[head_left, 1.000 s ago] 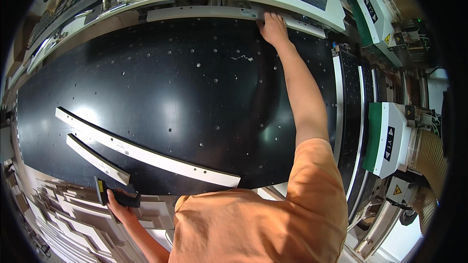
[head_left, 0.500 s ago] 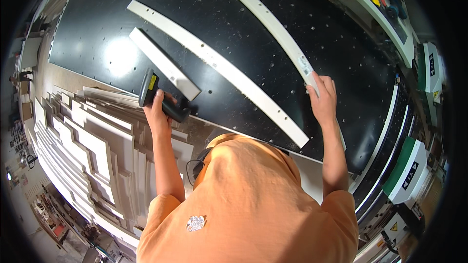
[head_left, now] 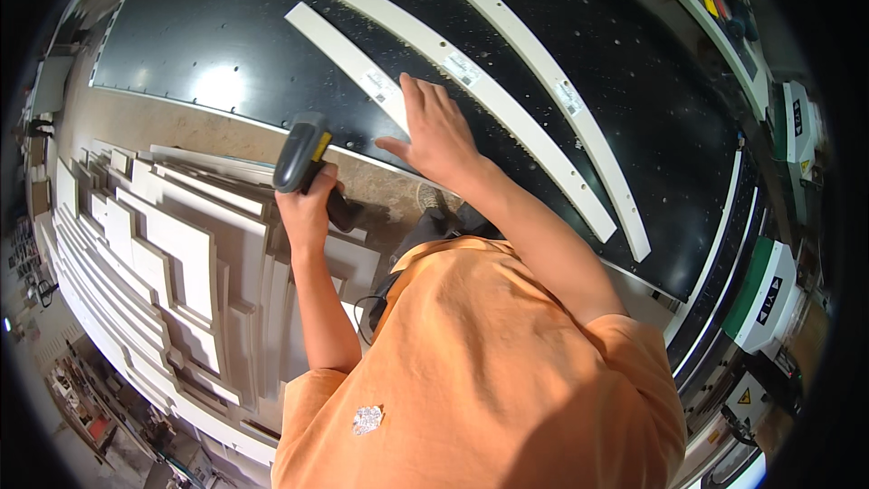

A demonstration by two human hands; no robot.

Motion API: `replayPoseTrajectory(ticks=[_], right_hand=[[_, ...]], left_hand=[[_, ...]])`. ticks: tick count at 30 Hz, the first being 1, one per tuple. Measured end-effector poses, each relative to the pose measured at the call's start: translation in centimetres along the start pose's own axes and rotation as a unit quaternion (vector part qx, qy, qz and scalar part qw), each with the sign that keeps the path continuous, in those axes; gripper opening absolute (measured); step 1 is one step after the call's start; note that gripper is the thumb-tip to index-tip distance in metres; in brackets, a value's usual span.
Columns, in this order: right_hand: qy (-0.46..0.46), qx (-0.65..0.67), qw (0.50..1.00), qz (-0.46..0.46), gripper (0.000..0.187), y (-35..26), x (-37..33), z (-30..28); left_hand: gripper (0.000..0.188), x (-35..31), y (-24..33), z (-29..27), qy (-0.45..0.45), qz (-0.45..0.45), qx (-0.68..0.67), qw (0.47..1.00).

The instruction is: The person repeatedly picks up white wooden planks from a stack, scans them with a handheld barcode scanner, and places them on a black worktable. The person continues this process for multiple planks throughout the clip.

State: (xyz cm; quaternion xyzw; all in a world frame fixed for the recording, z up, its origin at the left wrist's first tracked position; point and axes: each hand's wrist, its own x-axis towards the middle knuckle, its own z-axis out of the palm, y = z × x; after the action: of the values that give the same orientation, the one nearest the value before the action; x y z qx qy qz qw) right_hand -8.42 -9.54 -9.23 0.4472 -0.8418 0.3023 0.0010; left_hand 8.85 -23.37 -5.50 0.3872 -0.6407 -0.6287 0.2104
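My left hand (head_left: 306, 210) is closed around the grip of a black handheld barcode scanner (head_left: 301, 152) with a yellow label, held off the near edge of the black table. My right hand (head_left: 442, 131) reaches left over the near end of a short white strip (head_left: 339, 47), fingers stretched out and thumb apart. The hand covers that end; how firmly it touches cannot be seen. Beside it lies a long white strip (head_left: 520, 118) with holes and a label. Farther right, another long labelled strip (head_left: 579, 127) lies almost against it at the near end.
The black table (head_left: 217, 32) is dotted with small holes. Many white panels (head_left: 181, 281) stand stacked at the left below its edge. Machine parts in white and green (head_left: 759, 294) line the right side. Tools (head_left: 715, 4) lie at the far right.
My right hand has left the rightmost strip and moved left to the short one. The strips now lie closer together. The scanner, still in my left hand, has turned.
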Motion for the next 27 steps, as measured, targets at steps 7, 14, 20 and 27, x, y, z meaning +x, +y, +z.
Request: replayPoseTrajectory(ticks=[7, 14, 20, 27], right_hand=[[0.014, -0.017, 0.999, 0.029, 0.068, 0.9, 0.6, 1.0], [0.096, -0.009, 0.992, -0.082, 0.08, 2.7, -5.0, -7.4], [0.124, -0.029, 0.989, -0.075, 0.082, 4.7, -8.0, -12.1], [0.139, -0.021, 0.988, -0.058, 0.082, 8.4, -10.7, -15.6]], left_hand=[[0.016, -3.1, 3.5, -1.5, -0.083, -0.042, 0.131, 0.987], [0.02, -5.8, 6.4, 2.0, -0.195, 0.035, 0.231, 0.953], [0.019, -7.8, 9.5, 6.6, -0.245, 0.002, 0.256, 0.935], [0.017, -10.8, 11.9, 12.5, -0.255, 0.05, 0.262, 0.929]])
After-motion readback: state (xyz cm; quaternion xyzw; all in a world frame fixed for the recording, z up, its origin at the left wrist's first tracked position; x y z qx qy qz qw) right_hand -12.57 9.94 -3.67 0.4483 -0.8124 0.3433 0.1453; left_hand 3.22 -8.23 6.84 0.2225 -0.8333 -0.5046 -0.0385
